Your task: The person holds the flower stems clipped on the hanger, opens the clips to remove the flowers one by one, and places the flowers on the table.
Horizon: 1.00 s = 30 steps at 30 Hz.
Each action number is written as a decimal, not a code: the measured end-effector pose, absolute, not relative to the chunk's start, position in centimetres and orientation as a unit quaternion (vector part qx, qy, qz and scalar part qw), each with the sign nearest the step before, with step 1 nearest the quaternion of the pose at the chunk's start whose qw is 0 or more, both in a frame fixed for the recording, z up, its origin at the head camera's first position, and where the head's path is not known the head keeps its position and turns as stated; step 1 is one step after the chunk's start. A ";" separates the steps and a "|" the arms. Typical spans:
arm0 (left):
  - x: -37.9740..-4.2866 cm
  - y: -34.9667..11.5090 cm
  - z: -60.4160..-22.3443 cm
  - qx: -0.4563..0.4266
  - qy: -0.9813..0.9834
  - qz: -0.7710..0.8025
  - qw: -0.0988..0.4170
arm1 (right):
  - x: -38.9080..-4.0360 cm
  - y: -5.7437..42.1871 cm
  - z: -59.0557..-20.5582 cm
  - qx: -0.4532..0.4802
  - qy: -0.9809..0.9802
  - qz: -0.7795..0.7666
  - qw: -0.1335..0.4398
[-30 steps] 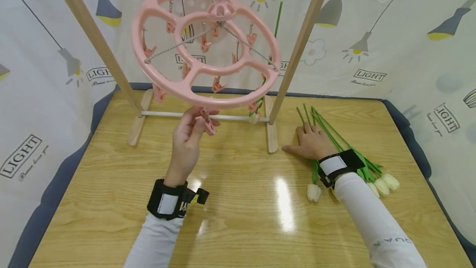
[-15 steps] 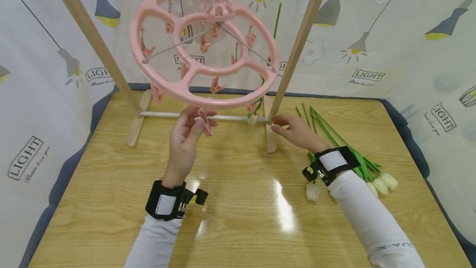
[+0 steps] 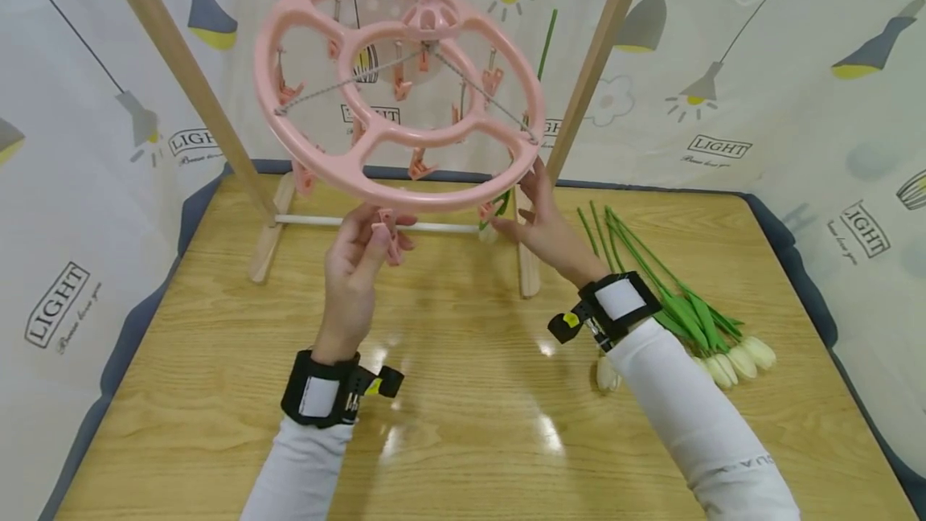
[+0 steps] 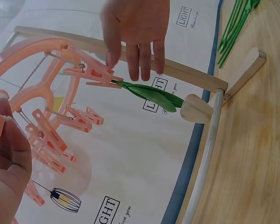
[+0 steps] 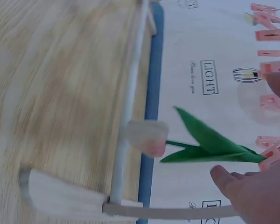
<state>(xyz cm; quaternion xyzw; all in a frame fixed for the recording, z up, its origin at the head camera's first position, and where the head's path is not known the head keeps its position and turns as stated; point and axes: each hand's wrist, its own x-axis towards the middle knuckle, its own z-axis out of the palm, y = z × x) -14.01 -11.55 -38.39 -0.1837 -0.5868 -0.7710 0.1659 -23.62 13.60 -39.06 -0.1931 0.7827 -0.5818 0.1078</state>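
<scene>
At the front rim of a round pink clip hanger (image 3: 434, 201), my left hand (image 3: 349, 272) pinches a pink clothespin (image 3: 389, 238) between thumb and fingers. My right hand (image 3: 553, 235) is beside the hanger's right rim, its fingers extended and holding nothing. In the left wrist view it hovers close to a tulip (image 4: 196, 109) that hangs head down from another clothespin (image 4: 91, 71). The right wrist view shows that tulip's pale bloom, tinged pink, and its green leaves (image 5: 210, 140). Whether the right fingertips touch the rim or clothespin, I cannot tell.
The hanger hangs inside a wooden stand (image 3: 608, 47) with a white crossbar (image 3: 311, 221). Several white tulips (image 3: 745, 360) lie on the wooden table (image 3: 463, 424) at right, stems pointing away. More clothespins (image 3: 419, 165) dangle under the hanger. A printed cloth surrounds the table.
My right hand has lifted from the tulips on the table and moved left and up to the hanger's right rim. The left hand keeps its pinch on the clothespin, shifting slightly left.
</scene>
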 end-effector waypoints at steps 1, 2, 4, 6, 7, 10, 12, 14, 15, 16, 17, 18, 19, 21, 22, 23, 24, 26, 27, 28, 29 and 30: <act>-14.0 -11.6 -38.3 -0.180 -0.584 -0.774 0.165 | -23.7 13.5 -38.8 -0.194 0.772 -0.596 0.103; -14.0 -11.6 -38.3 -0.177 -0.579 -0.779 0.163 | -23.8 13.3 -38.7 -0.195 0.759 -0.613 0.097; -14.0 -11.7 -38.2 -0.173 -0.568 -0.788 0.161 | -23.9 13.2 -38.4 -0.192 0.738 -0.640 0.091; -14.0 -11.8 -38.1 -0.170 -0.556 -0.798 0.157 | -24.0 13.0 -38.1 -0.188 0.713 -0.670 0.090; -14.1 -11.9 -38.1 -0.170 -0.550 -0.803 0.156 | -24.0 12.9 -38.0 -0.184 0.699 -0.685 0.092; -14.1 -12.0 -38.1 -0.171 -0.536 -0.812 0.153 | -24.1 12.7 -37.8 -0.172 0.661 -0.724 0.096; -14.1 -12.1 -38.1 -0.173 -0.535 -0.813 0.152 | -24.1 12.5 -37.8 -0.164 0.652 -0.734 0.096; -14.1 -12.1 -38.1 -0.175 -0.533 -0.814 0.151 | -24.2 12.4 -37.9 -0.157 0.663 -0.726 0.093; -14.2 -12.1 -38.1 -0.176 -0.533 -0.814 0.151 | -24.2 12.4 -37.9 -0.156 0.672 -0.718 0.092; -14.2 -12.1 -38.1 -0.177 -0.533 -0.814 0.151 | -24.3 12.4 -38.0 -0.153 0.683 -0.708 0.089; -14.2 -12.1 -38.1 -0.177 -0.532 -0.814 0.151 | -24.3 12.4 -38.0 -0.150 0.693 -0.700 0.086; -14.2 -12.1 -38.1 -0.177 -0.532 -0.814 0.151 | -24.3 12.3 -38.0 -0.148 0.701 -0.693 0.084; -14.2 -12.1 -38.1 -0.177 -0.531 -0.815 0.151 | -24.4 12.3 -38.1 -0.147 0.705 -0.689 0.080; -14.2 -12.1 -38.1 -0.175 -0.530 -0.816 0.151 | -24.4 12.3 -38.1 -0.142 0.705 -0.690 0.073; -14.2 -12.1 -38.1 -0.173 -0.528 -0.818 0.150 | -24.4 12.3 -38.1 -0.139 0.706 -0.691 0.068; -14.2 -12.1 -38.0 -0.170 -0.528 -0.818 0.149 | -24.4 12.3 -38.1 -0.137 0.703 -0.695 0.066; -14.2 -12.1 -38.0 -0.168 -0.528 -0.819 0.149 | -24.4 12.3 -38.1 -0.138 0.702 -0.696 0.063; -14.2 -12.0 -38.1 -0.165 -0.528 -0.820 0.147 | -24.3 12.3 -38.1 -0.141 0.699 -0.699 0.058; -14.2 -12.0 -38.2 -0.167 -0.526 -0.821 0.145 | -24.3 12.4 -38.1 -0.142 0.699 -0.699 0.054; -14.3 -12.0 -38.3 -0.171 -0.523 -0.823 0.142 | -24.2 12.4 -38.2 -0.145 0.701 -0.696 0.052; -14.4 -12.0 -38.4 -0.177 -0.519 -0.825 0.137 | -24.2 12.4 -38.2 -0.149 0.702 -0.694 0.048; -14.5 -11.9 -38.5 -0.184 -0.512 -0.829 0.128 | -24.1 12.4 -38.3 -0.152 0.705 -0.691 0.042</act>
